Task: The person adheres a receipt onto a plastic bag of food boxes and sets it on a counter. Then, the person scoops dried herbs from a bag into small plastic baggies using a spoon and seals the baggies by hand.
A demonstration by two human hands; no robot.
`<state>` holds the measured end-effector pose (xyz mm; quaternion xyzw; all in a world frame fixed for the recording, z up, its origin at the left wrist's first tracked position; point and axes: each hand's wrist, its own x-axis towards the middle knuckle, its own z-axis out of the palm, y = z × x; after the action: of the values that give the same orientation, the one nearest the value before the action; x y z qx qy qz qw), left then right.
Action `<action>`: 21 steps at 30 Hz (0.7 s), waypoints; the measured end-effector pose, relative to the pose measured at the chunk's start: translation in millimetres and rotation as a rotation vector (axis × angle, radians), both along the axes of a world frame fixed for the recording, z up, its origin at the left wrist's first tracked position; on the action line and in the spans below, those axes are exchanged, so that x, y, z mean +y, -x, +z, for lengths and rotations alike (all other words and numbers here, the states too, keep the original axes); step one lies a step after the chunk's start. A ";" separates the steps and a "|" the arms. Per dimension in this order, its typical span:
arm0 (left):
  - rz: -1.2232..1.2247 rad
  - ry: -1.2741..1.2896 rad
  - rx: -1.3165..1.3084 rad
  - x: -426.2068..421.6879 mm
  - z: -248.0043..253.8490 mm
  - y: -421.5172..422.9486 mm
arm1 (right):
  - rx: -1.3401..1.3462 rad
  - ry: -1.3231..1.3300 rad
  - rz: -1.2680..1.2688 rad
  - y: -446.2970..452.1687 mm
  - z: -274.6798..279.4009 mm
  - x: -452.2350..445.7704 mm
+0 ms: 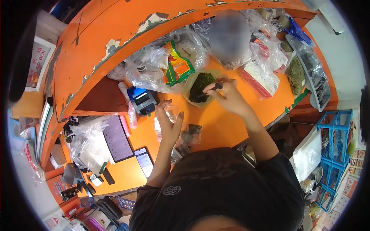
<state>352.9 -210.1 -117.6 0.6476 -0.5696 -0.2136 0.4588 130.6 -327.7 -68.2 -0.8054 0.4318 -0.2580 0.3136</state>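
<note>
My right hand [230,96] is closed around a short black handle [217,86]. It is over a translucent, pale bag [209,101] holding dark green, dried, leaf-like material [200,86]; whatever the handle ends in cannot be made out. My left hand [169,125] is raised to the left of that bag, thumb and fingers apart. Close behind its fingers is a small clear plastic bag [172,112], and I cannot tell whether they touch it. Below, by my shirt, lies another clear packet [192,133] with dark green contents.
A small black-and-blue printer-like device [142,102] stands left of my left hand. A tablet [117,138] and a phone [144,161] lie farther left. Plastic bags, a green-and-orange packet [179,63] and a red-and-white box [260,79] line the back, under an orange ledge [111,23].
</note>
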 end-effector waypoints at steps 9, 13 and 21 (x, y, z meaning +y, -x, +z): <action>-0.005 0.019 0.024 -0.6 -1.5 2.2 | -0.054 -0.086 -0.125 1.4 -6.0 5.4; 0.002 0.044 0.025 -1.0 -3.2 1.7 | -0.343 -0.265 -0.131 -0.3 -12.9 4.9; 0.028 0.078 0.095 -2.0 10.6 4.2 | -0.480 -0.355 -0.235 13.5 -25.5 0.6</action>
<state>348.7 -212.1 -107.0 0.6262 -0.5459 -0.2156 0.5132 117.1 -327.1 -93.7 -0.5989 0.4736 -0.3957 0.5104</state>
